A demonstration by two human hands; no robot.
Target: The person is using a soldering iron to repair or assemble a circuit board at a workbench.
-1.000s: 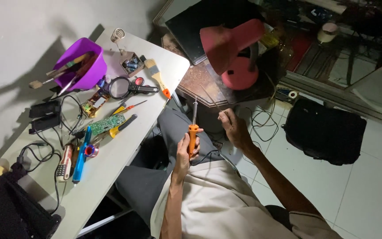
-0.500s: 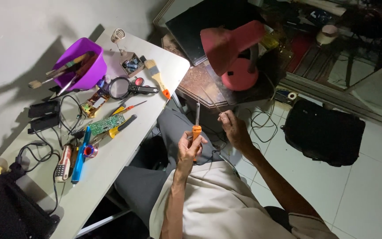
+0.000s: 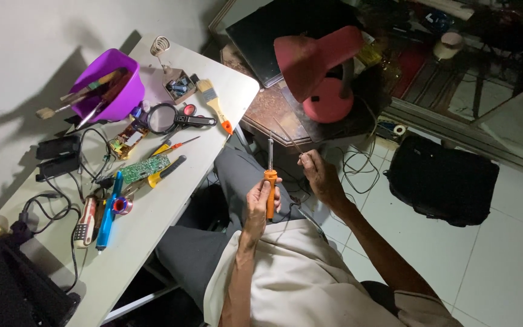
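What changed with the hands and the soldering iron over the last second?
Little. The left hand kept its grip on the orange soldering iron, tip up, only drifting slightly. The right hand stayed beside it, pinching a thin wire. The things on the table did not move.

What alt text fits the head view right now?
Seen from above, a seated person's left hand holds an orange-handled soldering iron upright, while the right hand pinches a thin wire. A cluttered white table stands alongside, a red desk lamp ahead.
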